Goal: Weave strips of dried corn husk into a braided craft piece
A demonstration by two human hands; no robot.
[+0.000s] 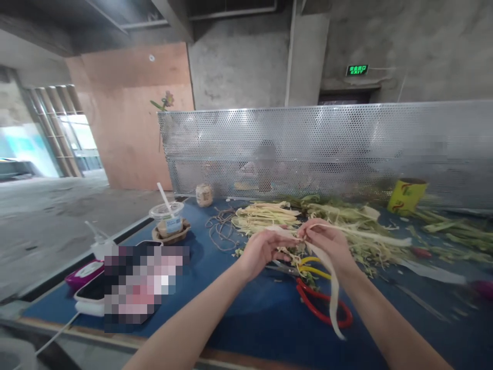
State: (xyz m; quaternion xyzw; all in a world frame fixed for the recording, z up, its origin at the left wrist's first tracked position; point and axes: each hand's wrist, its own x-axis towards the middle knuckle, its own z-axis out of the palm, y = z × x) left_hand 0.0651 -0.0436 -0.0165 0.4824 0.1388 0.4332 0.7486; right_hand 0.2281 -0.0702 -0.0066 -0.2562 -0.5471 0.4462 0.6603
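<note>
My left hand (265,250) and my right hand (325,242) meet over the middle of the table, fingertips nearly touching. Both pinch a long pale plant strip (335,298), which looks like dried leaf or husk. One end hangs below my right hand in a curl, and another pale length reaches out to the right. Under my hands lie scissors (325,314) with a red and a yellow handle loop, their blades pointing left. Just beyond is a pile of pale strips (262,216). The exact pinch point is partly hidden by my fingers.
Greenish dried leaves (346,218) spread to the right, near a yellow tube (407,196). Left are tangled twine (221,232), a lidded cup (171,224) with a straw, and a phone (96,288). A perforated metal divider (219,139) closes the back, with a person behind it.
</note>
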